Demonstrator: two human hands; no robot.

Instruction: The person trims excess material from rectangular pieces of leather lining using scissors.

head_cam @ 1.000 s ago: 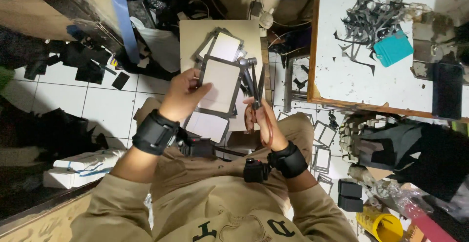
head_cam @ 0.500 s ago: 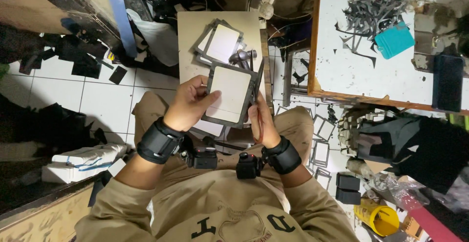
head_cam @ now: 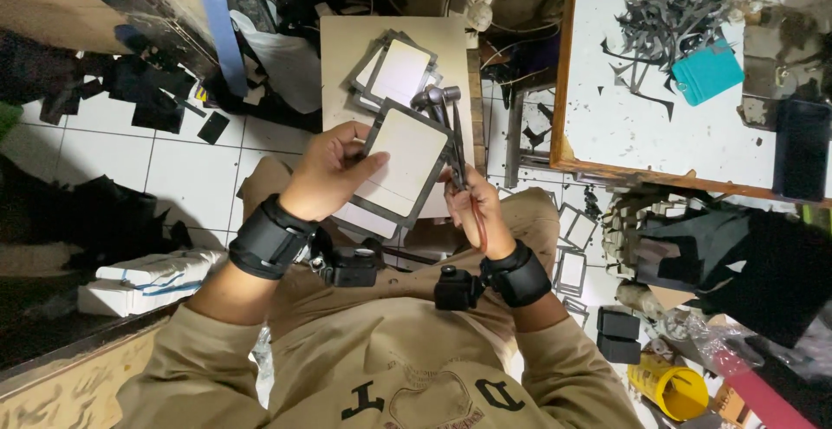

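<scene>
Card (head_cam: 400,162), white with a dark border, sits mid-frame, pinched at its left edge by the left hand (head_cam: 329,169). Right hand (head_cam: 472,208) clamps scissors (head_cam: 451,130) against its right edge.

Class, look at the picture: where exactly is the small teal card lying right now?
In the head view the teal card lies at the upper right on the white table, just below a heap of dark offcut strips.

Dark-framed white card (head_cam: 401,164) — tilted, scissors (head_cam: 452,134) alongside
</scene>
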